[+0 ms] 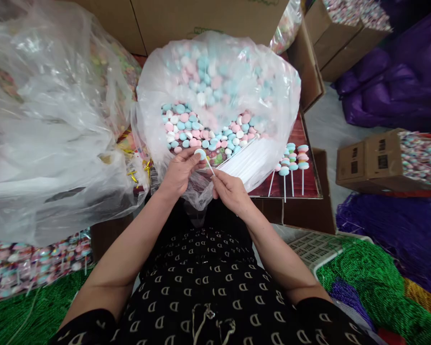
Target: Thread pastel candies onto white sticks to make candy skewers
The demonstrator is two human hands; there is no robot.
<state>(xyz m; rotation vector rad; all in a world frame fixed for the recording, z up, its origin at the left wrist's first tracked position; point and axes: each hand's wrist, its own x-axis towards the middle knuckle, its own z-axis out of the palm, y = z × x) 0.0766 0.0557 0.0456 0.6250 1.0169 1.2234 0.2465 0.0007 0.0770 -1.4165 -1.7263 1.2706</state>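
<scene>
Two hands in view, both closed in pinches; left hand (181, 173) grips a pale blue candy disc (200, 154) between thumb and fingertips; right hand (231, 191) pinches a white lollipop stick (209, 165), nearer to it than the left; stick's long axis slants up and leftward, its tip at the disc's edge; behind them, a clear plastic bag (283, 86) of pastel candies; at far right, finished lollipops (292, 163) rest on a red tray (311, 184).
</scene>
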